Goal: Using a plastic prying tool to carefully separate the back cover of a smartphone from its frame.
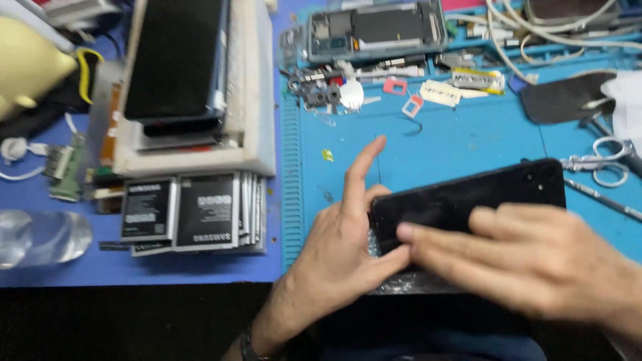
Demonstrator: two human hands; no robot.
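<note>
Blue work mat (pixel 468 140) covers the bench, cluttered at the far edge. Left of it: a stack of phone screens (pixel 180 73) on a white block, batteries (pixel 194 214) fanned in front. Black phone (pixel 468 194) lies face-down near the mat's front edge, tilted. Right hand (pixel 528 257) rests flat on its back, fingers pressing the left end. Left hand (pixel 341 234) grips that end, thumb underneath, index finger raised. Scissors (pixel 605 160) just right of the phone
</note>
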